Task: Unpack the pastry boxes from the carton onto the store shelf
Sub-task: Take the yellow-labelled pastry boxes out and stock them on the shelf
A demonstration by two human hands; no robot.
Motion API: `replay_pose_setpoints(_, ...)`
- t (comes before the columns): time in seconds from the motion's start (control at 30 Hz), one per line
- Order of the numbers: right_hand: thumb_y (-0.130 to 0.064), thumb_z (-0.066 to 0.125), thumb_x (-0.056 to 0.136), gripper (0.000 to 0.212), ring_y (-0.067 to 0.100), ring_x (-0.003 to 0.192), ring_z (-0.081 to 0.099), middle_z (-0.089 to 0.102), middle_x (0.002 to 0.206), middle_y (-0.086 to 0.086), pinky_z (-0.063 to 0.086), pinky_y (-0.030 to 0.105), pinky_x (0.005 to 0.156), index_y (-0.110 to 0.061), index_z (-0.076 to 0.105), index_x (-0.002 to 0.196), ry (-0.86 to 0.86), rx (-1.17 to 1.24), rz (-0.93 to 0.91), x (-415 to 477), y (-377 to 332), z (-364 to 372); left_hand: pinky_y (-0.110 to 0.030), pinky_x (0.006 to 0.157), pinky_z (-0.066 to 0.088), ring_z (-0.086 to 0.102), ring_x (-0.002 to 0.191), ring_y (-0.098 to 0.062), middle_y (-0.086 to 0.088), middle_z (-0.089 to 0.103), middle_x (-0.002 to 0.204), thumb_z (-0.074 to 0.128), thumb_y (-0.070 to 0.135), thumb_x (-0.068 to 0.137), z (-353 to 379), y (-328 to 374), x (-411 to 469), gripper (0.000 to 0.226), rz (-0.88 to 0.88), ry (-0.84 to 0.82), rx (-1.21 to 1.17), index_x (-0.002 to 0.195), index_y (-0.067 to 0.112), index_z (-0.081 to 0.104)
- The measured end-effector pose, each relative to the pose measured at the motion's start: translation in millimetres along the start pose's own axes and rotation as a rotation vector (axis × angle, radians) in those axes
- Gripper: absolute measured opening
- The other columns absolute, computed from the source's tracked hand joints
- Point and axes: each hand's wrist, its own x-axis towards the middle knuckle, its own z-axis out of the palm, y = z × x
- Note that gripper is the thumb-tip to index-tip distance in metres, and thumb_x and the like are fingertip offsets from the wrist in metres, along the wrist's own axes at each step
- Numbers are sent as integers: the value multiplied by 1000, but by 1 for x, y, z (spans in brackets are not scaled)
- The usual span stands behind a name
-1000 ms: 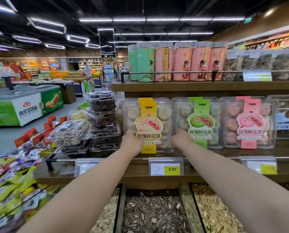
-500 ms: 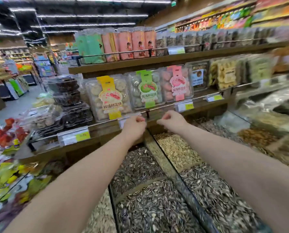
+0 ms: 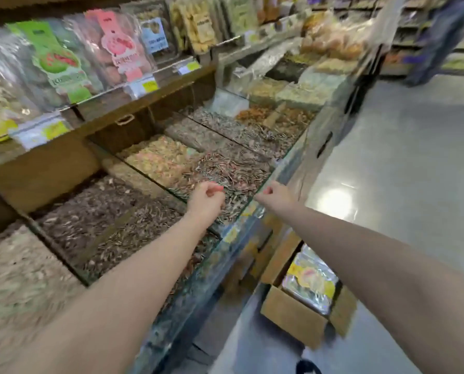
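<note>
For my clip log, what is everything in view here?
green-label pastry box: one, clear, shelf upper left
pink-label pastry box: one, clear, right of it
carton: one, brown, open, floor lower right
boxes in carton: count unclear, yellow labels
seed bins: several, brown and tan, below shelf
price tags: several, white-yellow, shelf edge
other person: one, dark clothes, aisle upper right
left hand: one, curled, empty, above bins
right hand: one, curled, empty, above bin front

No text is reading legibly: motion blur is smearing the characters on the green label (image 3: 59, 60), pink label (image 3: 120, 47) and blue label (image 3: 155, 36) of the pastry boxes (image 3: 101, 68), the numbers on the price tags (image 3: 143, 87), and the yellow label (image 3: 310, 276) inside the carton (image 3: 293, 317).
</note>
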Motion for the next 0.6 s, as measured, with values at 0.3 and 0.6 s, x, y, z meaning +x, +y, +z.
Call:
replay_pose_setpoints(0.3,-24,61,84,25,22,62,47,48,64,3,39,30,60,-18,39,73,29,130,270,-11,181,-80,-29,66,48,56,69,-12,-5,57,95,49,8,95,168,-48,-20,11,-244,-132,-42,103,15,53)
replay_pose_setpoints(0.6,-27,65,87,23,24,75,53,54,72,3,40,29,63,-11,48,89,-170,32,328,50,286,-134,-30,71,51,63,85,-26,-11,63,91,53,14,92,304,-104,-8,24,-601,-19,-112,116,11,56)
